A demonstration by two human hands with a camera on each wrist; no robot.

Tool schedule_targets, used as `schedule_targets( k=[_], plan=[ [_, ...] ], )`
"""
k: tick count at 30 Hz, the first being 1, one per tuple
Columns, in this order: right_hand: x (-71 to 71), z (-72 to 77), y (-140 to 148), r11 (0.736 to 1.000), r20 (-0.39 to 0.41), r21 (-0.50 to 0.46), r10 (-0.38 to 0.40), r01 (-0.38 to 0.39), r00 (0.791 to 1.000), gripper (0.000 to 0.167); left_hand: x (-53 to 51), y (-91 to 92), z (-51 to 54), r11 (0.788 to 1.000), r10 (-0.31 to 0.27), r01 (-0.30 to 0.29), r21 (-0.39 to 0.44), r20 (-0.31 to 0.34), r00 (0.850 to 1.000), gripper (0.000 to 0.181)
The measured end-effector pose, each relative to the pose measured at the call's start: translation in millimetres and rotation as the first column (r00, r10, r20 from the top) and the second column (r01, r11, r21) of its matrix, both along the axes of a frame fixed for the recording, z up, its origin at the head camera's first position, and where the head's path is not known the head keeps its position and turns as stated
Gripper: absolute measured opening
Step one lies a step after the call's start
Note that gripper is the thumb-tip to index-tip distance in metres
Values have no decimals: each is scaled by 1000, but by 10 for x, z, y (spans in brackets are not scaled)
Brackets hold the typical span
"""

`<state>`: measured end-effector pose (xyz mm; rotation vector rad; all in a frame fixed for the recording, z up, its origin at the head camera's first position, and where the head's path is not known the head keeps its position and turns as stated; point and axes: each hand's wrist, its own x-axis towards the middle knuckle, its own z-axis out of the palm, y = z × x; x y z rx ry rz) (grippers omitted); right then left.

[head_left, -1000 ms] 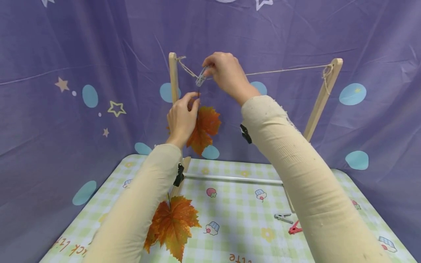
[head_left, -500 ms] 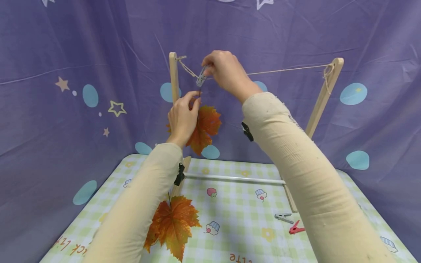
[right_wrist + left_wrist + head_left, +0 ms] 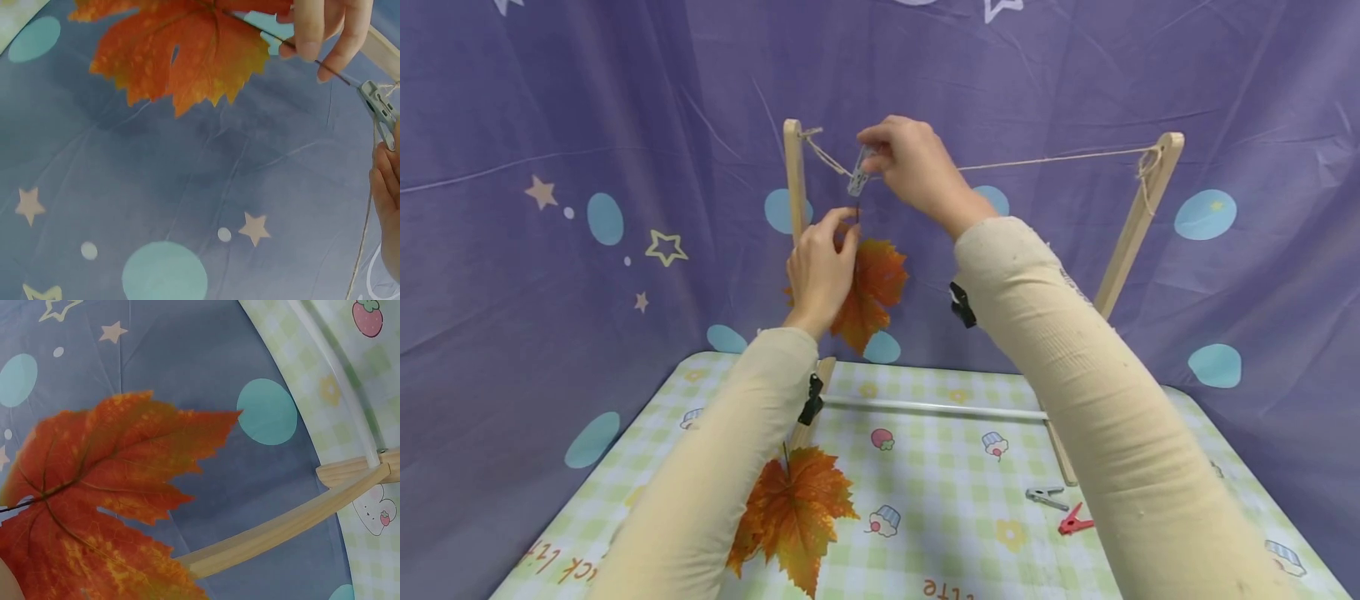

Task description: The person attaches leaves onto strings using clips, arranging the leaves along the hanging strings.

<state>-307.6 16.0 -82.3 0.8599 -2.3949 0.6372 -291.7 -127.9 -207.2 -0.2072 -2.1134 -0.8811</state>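
My right hand [image 3: 917, 171] pinches a grey clothespin [image 3: 858, 177] at the string [image 3: 1045, 160], near the left post. Just below it, my left hand [image 3: 820, 275] holds an orange artificial maple leaf [image 3: 877, 287] by its thin dark stem, the blade hanging down. In the right wrist view the stem [image 3: 337, 75] runs past the left fingertips to the nose of the clothespin [image 3: 377, 99]; whether it is clamped there I cannot tell. The left wrist view is largely filled by the leaf [image 3: 119, 456], with the left hand almost wholly out of it.
Two wooden posts, left [image 3: 794, 167] and right [image 3: 1138, 221], carry the string; a white rod [image 3: 932, 407] joins them low down. On the checked tablecloth lie another maple leaf [image 3: 801, 508], a grey clothespin [image 3: 1047, 497] and a red clothespin [image 3: 1075, 521]. A purple curtain hangs behind.
My left hand and the leaf have shifted slightly to the right. The clothespin has turned a little more upright in my right hand, which stays at nearly the same spot.
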Motion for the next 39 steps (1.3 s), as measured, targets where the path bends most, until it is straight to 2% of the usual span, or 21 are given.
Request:
schedule_targets(
  k=[5,12,20,24,27,30,34,39],
  plan=[
    [3,-45,-17,995,9,-96,-4,5,1000,33,5,-4,-12,1000,-15,15,5,17,1000,27],
    [-5,-161,1,982,-21,-190,12,-16,1000,36,2,-13,-49,999,-43,43,11,-7,999,28],
    [-4,-372,133,938,-167,-338,23,-79,986,38,64,-7,-75,995,-104,104,3,-68,992,29],
    [50,-476,225,909,-231,-386,69,-157,970,35,109,-26,-90,990,-140,140,-7,-89,986,28],
    [112,-566,305,888,-298,-398,113,-231,948,34,149,-57,-105,986,-169,169,-14,-110,979,27],
    [177,-663,389,875,-346,-395,140,-280,928,34,200,-92,-125,977,-212,212,-21,-155,965,26],
    [265,-795,503,875,-373,-380,151,-300,915,36,278,-131,-165,958,-288,282,-57,-229,930,24],
    [381,-936,622,871,-404,-382,145,-310,903,38,401,-146,-210,929,-369,360,-83,-228,901,24]
  ],
)
